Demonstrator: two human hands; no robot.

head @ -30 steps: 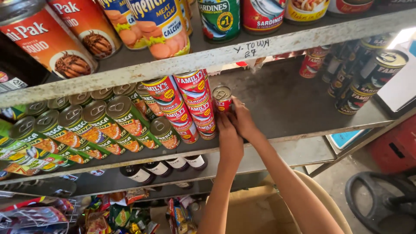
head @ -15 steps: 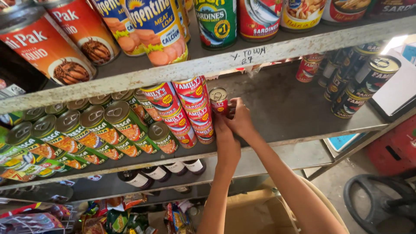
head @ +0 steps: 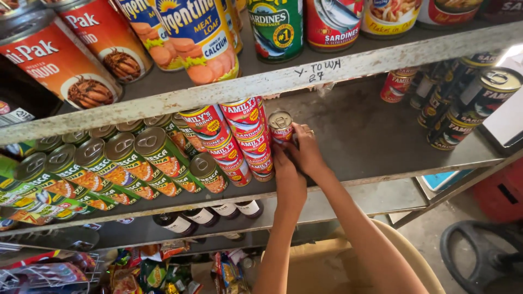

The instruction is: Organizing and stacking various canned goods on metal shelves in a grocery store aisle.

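Observation:
Both my hands reach onto the middle shelf [head: 381,136]. My left hand [head: 287,179] and my right hand [head: 306,149] together grip a small red can [head: 280,126] with a pull-tab lid, standing upright. It stands right beside stacked columns of red cans [head: 245,136]. The fingers wrap the can's lower half, so its base is hidden.
Green cans [head: 109,163] fill the shelf's left part. Black cans [head: 463,103] stand at the right. Large cans [head: 201,38] line the top shelf. Dark bottles [head: 201,218] sit on the lower shelf. A cardboard box [head: 321,267] lies below, a black wheel [head: 485,256] at the lower right.
My hands and the small red can stay at the same spot on the shelf. The view has shifted slightly closer.

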